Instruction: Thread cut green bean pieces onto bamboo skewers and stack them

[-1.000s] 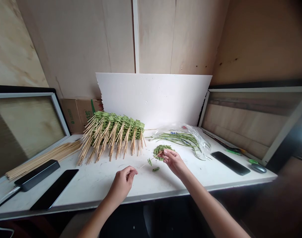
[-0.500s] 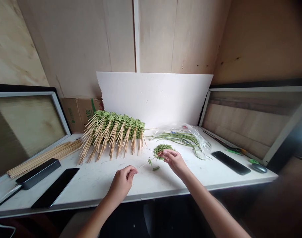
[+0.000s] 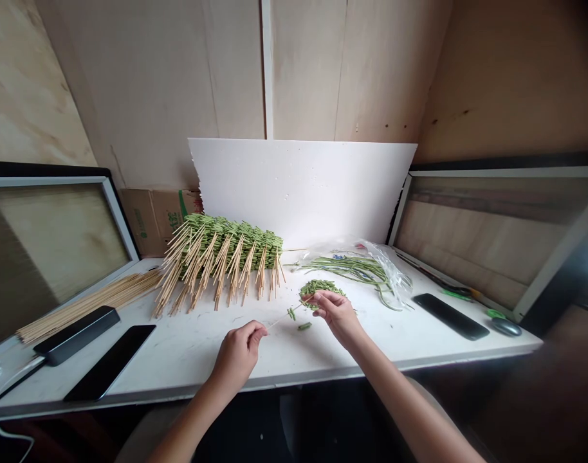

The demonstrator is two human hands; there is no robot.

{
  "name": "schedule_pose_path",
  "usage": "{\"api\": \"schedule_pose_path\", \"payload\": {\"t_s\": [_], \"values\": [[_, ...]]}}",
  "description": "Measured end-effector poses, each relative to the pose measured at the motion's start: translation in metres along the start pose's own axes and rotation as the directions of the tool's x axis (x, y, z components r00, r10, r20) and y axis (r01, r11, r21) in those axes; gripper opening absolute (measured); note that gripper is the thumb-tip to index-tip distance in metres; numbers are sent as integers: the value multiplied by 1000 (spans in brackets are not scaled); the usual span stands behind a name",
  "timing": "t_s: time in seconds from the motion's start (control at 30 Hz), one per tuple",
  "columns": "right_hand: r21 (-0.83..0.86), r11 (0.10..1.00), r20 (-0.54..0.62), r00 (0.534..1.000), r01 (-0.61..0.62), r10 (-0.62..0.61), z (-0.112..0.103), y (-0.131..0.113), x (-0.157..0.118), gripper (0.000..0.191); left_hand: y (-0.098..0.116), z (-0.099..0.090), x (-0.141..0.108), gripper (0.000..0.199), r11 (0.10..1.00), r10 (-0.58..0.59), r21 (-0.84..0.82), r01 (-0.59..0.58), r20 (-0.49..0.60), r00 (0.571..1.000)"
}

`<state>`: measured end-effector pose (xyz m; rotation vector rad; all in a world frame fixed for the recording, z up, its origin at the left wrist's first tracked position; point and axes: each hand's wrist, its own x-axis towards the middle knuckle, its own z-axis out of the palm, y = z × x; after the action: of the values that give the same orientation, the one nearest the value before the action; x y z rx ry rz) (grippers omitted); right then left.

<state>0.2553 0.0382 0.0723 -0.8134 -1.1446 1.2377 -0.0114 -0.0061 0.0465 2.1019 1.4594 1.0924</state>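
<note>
My left hand (image 3: pixel 240 347) is closed, its thumb and fingertips pinching one end of a thin bamboo skewer (image 3: pixel 280 319). The skewer slants up and away to my right hand (image 3: pixel 335 314), whose fingertips are pinched at its far end. Whether a green piece is also between those fingers I cannot tell. Just behind the right hand lies a pile of short cut green stalk pieces (image 3: pixel 323 285), partly covered by it. One small green piece (image 3: pixel 291 314) shows by the skewer; on it or beneath it is unclear. Another loose piece (image 3: pixel 304 326) lies nearer on the white table (image 3: pixel 178 360).
Filled skewers (image 3: pixel 236 241) are stacked back left, sticks toward me. Bare skewers (image 3: pixel 91 305) lie left, near a black box (image 3: pixel 76 334) and a dark phone-like slab (image 3: pixel 110 363). Long green stalks (image 3: pixel 347 267) in clear plastic, a phone (image 3: pixel 451 316) and a mouse (image 3: pixel 506 326) are right.
My right hand has shifted slightly left along the skewer, with its fingers a little differently placed. The left hand stays nearly still. The view has moved slightly.
</note>
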Motion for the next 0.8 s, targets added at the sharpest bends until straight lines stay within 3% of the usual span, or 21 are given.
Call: {"api": "schedule_pose_path", "payload": {"t_s": [0.13,0.27,0.8], "values": [[-76,997,54,998,15,-11,16,6,-8,28,7,2,-2,35,999,30,-30,-30,-5,1000],[-48,999,50,999,23,-20,25,15,-12,28,13,0,-3,36,998,22,-54,-23,-15,1000],[-116,993,118,993,28,-14,26,14,-14,31,8,4,-3,39,993,-18,-117,21,24,1000]]}}
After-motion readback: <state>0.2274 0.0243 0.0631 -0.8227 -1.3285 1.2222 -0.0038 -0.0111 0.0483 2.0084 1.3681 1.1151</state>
